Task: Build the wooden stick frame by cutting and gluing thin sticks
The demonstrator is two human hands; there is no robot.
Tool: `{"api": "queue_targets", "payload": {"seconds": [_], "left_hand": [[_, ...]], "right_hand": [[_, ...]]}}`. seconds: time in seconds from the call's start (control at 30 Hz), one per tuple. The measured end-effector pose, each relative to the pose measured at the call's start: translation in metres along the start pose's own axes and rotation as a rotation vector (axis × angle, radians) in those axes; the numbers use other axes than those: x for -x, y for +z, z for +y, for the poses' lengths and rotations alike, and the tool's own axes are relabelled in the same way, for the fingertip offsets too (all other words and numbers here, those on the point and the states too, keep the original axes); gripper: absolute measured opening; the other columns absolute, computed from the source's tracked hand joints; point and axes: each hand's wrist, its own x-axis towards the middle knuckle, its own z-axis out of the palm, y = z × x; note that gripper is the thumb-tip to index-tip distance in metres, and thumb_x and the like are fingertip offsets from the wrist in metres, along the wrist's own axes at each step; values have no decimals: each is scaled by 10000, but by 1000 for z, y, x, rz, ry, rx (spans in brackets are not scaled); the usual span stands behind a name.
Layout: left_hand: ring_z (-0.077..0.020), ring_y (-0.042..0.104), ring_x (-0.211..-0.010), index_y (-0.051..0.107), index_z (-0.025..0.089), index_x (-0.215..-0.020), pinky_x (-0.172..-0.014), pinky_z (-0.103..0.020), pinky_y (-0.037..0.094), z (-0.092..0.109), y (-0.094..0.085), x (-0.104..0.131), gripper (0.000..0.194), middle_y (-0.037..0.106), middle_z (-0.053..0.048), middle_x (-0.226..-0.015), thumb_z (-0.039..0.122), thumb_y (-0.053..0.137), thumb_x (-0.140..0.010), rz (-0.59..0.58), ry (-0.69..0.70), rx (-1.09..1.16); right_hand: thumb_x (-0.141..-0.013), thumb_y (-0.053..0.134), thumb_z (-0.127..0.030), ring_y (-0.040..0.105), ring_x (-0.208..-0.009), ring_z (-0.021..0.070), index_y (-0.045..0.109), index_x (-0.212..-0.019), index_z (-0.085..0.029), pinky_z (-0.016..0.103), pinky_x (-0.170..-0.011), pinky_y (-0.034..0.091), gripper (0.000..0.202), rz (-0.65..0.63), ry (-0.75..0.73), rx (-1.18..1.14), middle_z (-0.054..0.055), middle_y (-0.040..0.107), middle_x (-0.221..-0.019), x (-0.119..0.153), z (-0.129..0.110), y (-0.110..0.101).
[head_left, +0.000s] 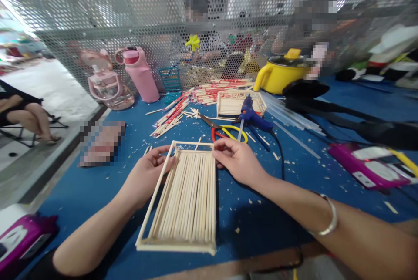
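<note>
A rectangular wooden stick frame [186,197], its base a row of parallel sticks, stands near the front of the blue table. My left hand [152,171] has its fingers around the far left corner, partly behind the upper stick. At the far right corner my right hand [237,160] pinches the frame with thumb and fingers. Beyond it lie scissors [228,133] with red and yellow handles and a blue glue gun [253,116]. A second, smaller stick box [228,106] sits behind the glue gun.
Bundled sticks [176,112], a pink bottle [143,77], a clear bottle [111,88] and a yellow pot [282,75] stand or lie toward the mesh screen [130,14]. Clear glue sticks [290,114] and a purple power strip [375,169] are at right. A person sits at far left.
</note>
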Motion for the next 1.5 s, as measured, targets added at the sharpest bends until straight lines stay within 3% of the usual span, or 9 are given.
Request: {"api": "queue_targets", "payload": {"seconds": [0.2,0.37,0.7,0.87,1.07,1.17,1.27,1.37,1.5], "left_hand": [[-156,626,-617,568,163,-1103,-555,-250,475,4,-1,-4,626,679,-12,-731,505,769,-619,11,-30,63],[-149,601,-622,594,172,-1035,-566,-257,490,6,-11,-9,529,634,8,-698,525,721,-662,169,90,-46],[-98,540,-500,484,188,-1255,-473,-192,387,10,-14,-2,653,596,51,-635,360,758,-687,-203,-34,27],[-136,643,-590,495,176,-1213,-548,-236,471,11,-18,-15,612,692,-12,-737,347,761,-689,-100,-16,165],[-121,661,-715,568,153,-992,-693,-252,527,25,-42,-28,320,698,-40,-836,200,710,-709,239,90,226],[-106,656,-698,575,165,-957,-700,-241,534,25,-67,-11,274,684,-23,-822,171,688,-708,454,165,228],[-115,645,-679,607,180,-961,-678,-241,531,11,-78,37,247,683,-8,-816,239,673,-730,568,224,56],[-164,650,-694,626,166,-1047,-609,-254,513,-11,-63,88,374,715,-54,-845,301,706,-708,431,45,-162],[-255,619,-1081,516,180,-1276,-885,-356,511,-24,-33,109,622,654,-117,-1190,290,722,-700,166,41,0]], "right_hand": [[-726,603,-190,547,-550,70,531,-968,-200,223,-509,507,253,-20,-40,19,-11,526,-862,-1,3,-3],[-739,585,-194,524,-556,63,533,-977,-200,219,-541,485,244,-7,-110,109,-13,522,-855,-1,5,-4],[-716,609,-228,534,-592,74,545,-960,-191,255,-629,472,255,-22,-85,106,-14,533,-849,-3,4,-6],[-639,568,-141,434,-510,68,563,-941,-179,220,-484,388,304,-23,-64,124,-32,530,-731,2,-1,-9],[-593,483,-118,473,-519,85,546,-933,-175,237,-487,418,351,-17,-68,138,-12,565,-739,0,3,-12],[-590,504,-103,503,-556,86,542,-932,-174,242,-538,448,351,-32,-101,175,10,588,-804,-1,6,-10],[-599,483,-87,536,-547,91,529,-951,-183,252,-547,464,368,-99,-126,167,20,618,-834,1,5,-9],[-578,445,-67,565,-503,93,529,-940,-191,252,-527,462,392,-138,-86,158,-2,635,-794,4,2,-11],[-521,403,-59,572,-446,92,509,-865,-191,211,-443,413,383,-139,53,125,-19,668,-697,5,-5,-17]]}}
